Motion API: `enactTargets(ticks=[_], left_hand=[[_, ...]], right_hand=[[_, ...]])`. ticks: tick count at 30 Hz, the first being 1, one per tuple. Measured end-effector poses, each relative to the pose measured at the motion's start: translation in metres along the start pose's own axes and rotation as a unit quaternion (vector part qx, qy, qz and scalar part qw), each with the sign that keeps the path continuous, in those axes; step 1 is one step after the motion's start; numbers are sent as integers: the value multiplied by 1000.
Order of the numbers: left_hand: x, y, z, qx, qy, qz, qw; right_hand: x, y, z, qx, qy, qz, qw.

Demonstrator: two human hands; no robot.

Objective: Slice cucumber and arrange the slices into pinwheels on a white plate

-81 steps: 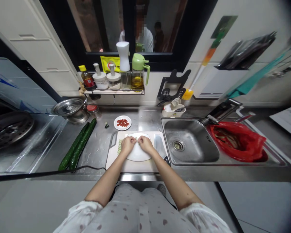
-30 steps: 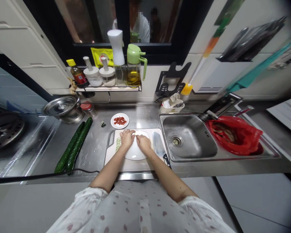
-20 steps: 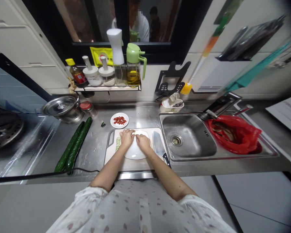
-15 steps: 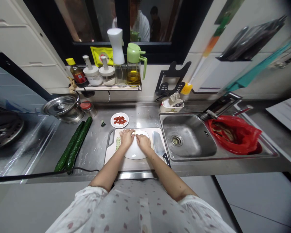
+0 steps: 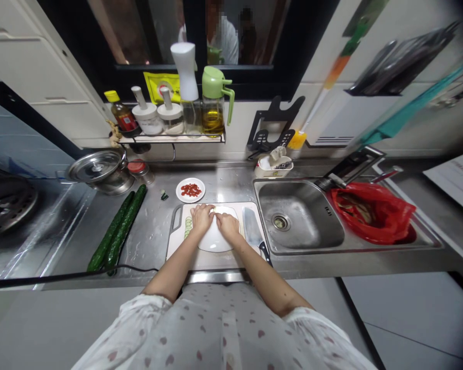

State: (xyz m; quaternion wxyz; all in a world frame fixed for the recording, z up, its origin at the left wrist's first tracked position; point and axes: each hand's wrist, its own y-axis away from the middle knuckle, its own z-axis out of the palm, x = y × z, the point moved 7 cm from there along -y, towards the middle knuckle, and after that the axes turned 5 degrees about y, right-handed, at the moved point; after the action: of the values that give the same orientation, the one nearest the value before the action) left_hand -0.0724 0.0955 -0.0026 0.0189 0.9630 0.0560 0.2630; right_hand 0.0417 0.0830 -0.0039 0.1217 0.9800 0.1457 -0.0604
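Observation:
A white plate (image 5: 216, 243) lies on the light cutting board (image 5: 179, 246), and both my hands are over its far half. My left hand (image 5: 202, 219) has its fingers bent together at the plate's upper left. Close beside it, my right hand (image 5: 227, 226) is closed, its fingertips meeting those of the left. A small pale bit shows between the fingertips, too small to name. Cucumber slices (image 5: 188, 226) overlap in a row on the board, left of the plate. On the right side of the board rests a kitchen knife (image 5: 252, 228) with a black handle.
Behind the board stands a small dish (image 5: 179, 191) of chopped red pieces. Two cucumbers (image 5: 118, 231) lie to the left, near a lidded pot (image 5: 100, 172). The sink (image 5: 304, 226) is at the right, with a red plastic bag (image 5: 389, 221) beside it. Bottles line the rack (image 5: 177, 139).

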Motion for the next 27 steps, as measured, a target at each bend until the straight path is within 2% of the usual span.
enactTargets(ticks=[7,12,27], left_hand=[[-1,-1,2,6,2,13,1000],[-2,-2,1,7,4,9,1000],[3,-3,1,23,-2,15,1000]], right_hand=[[0,0,0,7,-5,-2,1000],[6,3,-5,34,-20,11,999],[4,2,0,10,12,2,1000]])
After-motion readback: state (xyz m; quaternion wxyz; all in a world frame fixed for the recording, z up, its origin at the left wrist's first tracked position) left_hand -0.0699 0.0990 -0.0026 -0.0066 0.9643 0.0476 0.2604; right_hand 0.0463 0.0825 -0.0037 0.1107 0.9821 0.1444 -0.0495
